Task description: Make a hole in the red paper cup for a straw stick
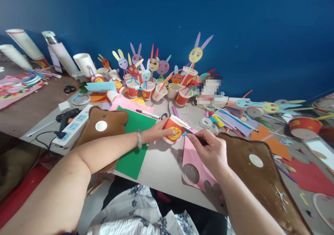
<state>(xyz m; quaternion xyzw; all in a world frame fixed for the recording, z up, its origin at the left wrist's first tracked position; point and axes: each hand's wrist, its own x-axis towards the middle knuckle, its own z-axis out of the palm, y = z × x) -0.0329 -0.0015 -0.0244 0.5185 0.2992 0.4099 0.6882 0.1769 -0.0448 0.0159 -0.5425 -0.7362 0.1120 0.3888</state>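
Note:
My left hand (156, 131) grips a red and white paper cup (171, 132) with a yellow emblem, tilted above the table. In my right hand (211, 146) is a slim dark tool (191, 130), its narrow end at the cup's right rim; whether it is a craft knife or a pen I cannot tell. Pink paper (195, 169) with round cut-outs lies below my right hand. A green sheet (135, 137) is under my left wrist. Behind the cup rest scissors (165, 116), partly hidden, and a white marker (148, 114).
Paper cups bearing rabbit-faced figures (146, 75) stand along the blue wall. Brown cushions (257, 183) flank both arms. A power strip (74, 125) with a black glue gun (66, 116) sits left. Sticks and coloured paper (271, 141) crowd the right side.

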